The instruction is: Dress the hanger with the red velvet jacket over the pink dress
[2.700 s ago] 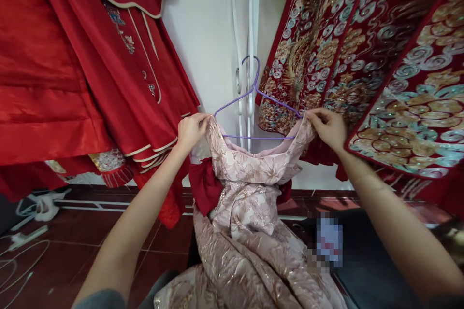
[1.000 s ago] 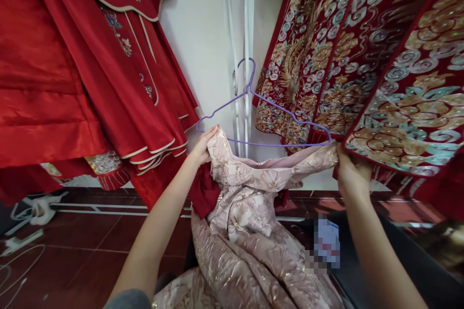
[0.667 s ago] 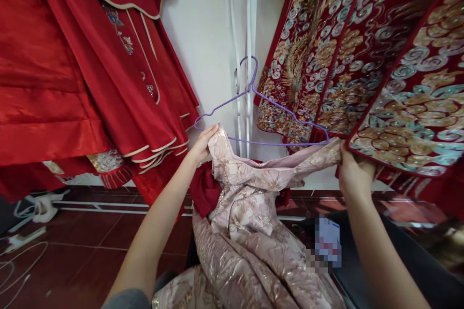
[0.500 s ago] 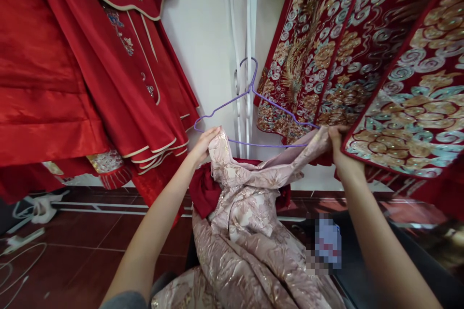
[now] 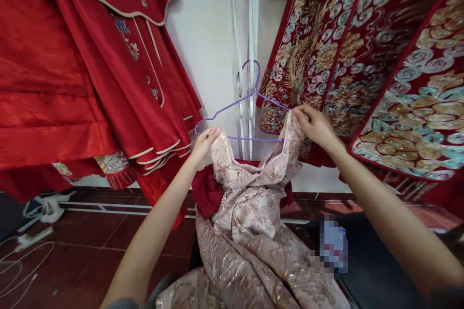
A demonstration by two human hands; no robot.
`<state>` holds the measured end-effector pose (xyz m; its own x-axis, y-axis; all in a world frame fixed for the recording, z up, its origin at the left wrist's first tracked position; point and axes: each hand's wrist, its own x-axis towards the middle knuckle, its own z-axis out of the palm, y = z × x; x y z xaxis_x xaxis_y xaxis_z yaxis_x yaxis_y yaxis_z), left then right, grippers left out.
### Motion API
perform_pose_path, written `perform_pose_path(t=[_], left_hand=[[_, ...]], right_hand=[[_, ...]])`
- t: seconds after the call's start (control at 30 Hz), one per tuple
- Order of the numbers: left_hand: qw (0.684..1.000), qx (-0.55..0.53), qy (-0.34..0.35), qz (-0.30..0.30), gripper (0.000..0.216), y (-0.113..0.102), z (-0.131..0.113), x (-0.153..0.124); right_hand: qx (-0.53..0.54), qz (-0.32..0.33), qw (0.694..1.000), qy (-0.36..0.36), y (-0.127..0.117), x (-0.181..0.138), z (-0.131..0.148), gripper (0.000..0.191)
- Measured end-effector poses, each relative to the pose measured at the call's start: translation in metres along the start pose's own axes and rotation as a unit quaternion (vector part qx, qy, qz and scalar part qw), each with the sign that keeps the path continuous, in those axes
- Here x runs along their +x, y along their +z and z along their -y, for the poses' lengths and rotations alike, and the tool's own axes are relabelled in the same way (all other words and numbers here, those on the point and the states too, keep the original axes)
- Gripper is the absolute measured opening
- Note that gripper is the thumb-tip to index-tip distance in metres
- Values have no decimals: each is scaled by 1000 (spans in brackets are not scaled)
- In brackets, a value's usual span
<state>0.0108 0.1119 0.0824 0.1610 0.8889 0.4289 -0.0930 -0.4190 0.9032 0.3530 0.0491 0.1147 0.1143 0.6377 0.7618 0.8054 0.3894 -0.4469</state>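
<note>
A pale pink brocade dress (image 5: 250,212) with dark red bows at its sides hangs from my two hands. My left hand (image 5: 203,141) pinches its left shoulder just under the left end of a purple wire hanger (image 5: 250,101). My right hand (image 5: 314,124) is closed on the right shoulder and holds it up over the hanger's right arm, whose end is hidden behind the cloth. The hanger's hook is up against a white upright rail (image 5: 250,34). The skirt falls toward the floor in front of me.
Red embroidered garments (image 5: 90,67) hang at the left. Dark red robes with gold and teal swirls (image 5: 380,58) hang at the right, close to my right hand. White cables (image 5: 29,236) lie on the dark red tiled floor. A black surface (image 5: 369,260) sits at the lower right.
My right hand has moved up and left with the right shoulder of the dress, from the hanger's far right end onto its right arm. My left hand stayed put.
</note>
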Motion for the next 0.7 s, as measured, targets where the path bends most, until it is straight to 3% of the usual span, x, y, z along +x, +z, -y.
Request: perform_pose_path(t=[0.13, 0.27, 0.5, 0.6, 0.7], left_hand=[[969, 150, 82, -179, 33, -48, 12, -5], [960, 192, 65, -192, 40, -82, 30, -10], [962, 183, 89, -184, 44, -82, 28, -3], [962, 186, 105, -171, 39, -79, 16, 7], [953, 228, 146, -135, 32, -61, -5, 24]], right_hand=[[1, -9, 1000, -7, -5, 3, -3, 28], [6, 0, 1000, -14, -6, 5, -4, 30], [-2, -3, 1000, -16, -9, 7, -5, 32], [-7, -5, 1000, -17, -9, 6, -3, 30], [-6, -5, 1000, -8, -6, 4, -1, 29]])
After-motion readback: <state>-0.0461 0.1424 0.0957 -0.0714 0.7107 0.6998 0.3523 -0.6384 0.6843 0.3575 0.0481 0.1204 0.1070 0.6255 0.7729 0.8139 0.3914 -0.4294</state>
